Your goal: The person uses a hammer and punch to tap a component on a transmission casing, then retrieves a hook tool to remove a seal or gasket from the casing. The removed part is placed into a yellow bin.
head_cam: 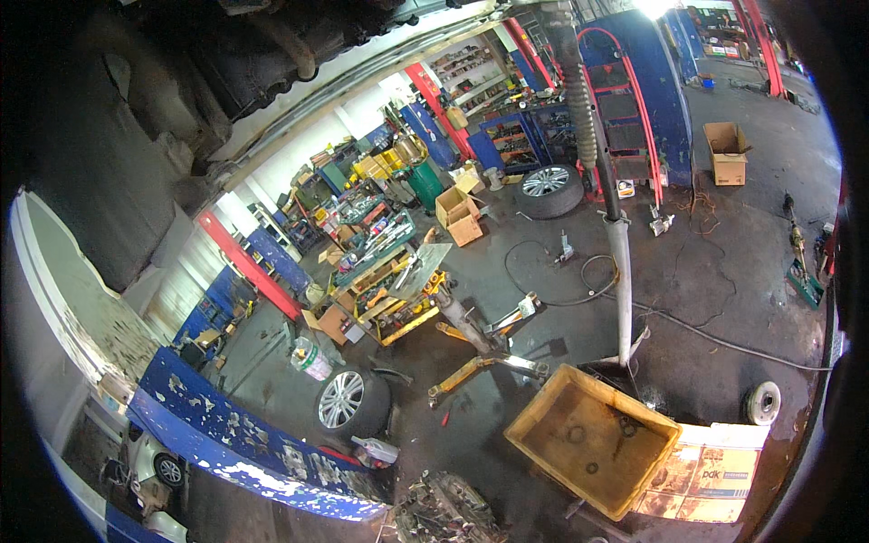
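Note:
Neither of my hands is in view. Before me a yellow plastic tub point(526, 434) stands on the floor, stained with dark oil, with several small rings in it. A greasy metal gearbox-like assembly point(448, 509) lies at the bottom edge. Left of the tub's far side stands a transmission jack point(465, 322) with orange legs and a flat metal plate point(424, 268) on top. A long grey pole point(619, 292) rises from the floor behind the tub. Overhead, at the upper left, hangs the dark underside of a vehicle point(237, 75).
Two wheels point(353, 404) point(551, 190) lie on the floor. A tool cart point(380, 248) holds many tools. Flattened cardboard point(713, 468) lies beside the tub, near a round metal disc point(763, 403). A hose point(719, 339) crosses the floor. A blue lift post point(224, 434) borders the left.

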`<move>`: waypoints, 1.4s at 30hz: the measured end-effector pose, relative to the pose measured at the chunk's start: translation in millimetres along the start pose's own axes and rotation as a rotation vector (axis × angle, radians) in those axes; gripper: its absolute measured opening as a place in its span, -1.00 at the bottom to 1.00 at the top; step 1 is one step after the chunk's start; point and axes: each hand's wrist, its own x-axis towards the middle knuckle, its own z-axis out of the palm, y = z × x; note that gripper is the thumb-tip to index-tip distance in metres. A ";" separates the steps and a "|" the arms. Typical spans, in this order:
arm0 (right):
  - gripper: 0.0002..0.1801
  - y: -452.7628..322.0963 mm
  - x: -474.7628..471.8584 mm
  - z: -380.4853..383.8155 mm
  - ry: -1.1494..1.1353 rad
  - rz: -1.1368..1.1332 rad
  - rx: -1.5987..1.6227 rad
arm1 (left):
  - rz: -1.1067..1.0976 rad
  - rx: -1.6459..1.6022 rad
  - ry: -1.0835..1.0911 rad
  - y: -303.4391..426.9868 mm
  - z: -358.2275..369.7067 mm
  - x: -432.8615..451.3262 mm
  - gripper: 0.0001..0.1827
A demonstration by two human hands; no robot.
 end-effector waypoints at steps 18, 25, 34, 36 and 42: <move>-0.44 -2.7 -16.1 -47.8 -0.017 0.095 0.066 | -0.026 -0.180 0.057 24.4 -3.6 -33.8 -0.23; -0.50 -8.3 -21.8 -48.1 -0.023 0.097 0.093 | -0.040 -0.224 0.059 11.1 0.3 -48.5 -0.21; -0.57 0.7 -44.1 -46.9 -0.029 0.157 0.149 | -0.073 -0.234 0.028 -14.1 12.4 -52.3 -0.16; -0.59 17.6 -57.5 -41.9 -0.030 0.215 0.179 | -0.043 0.014 0.021 -28.2 10.2 -45.1 -0.09; -0.64 95.1 -104.7 -51.8 0.000 0.586 0.372 | -0.028 0.385 -0.044 -118.1 11.9 -22.1 -0.24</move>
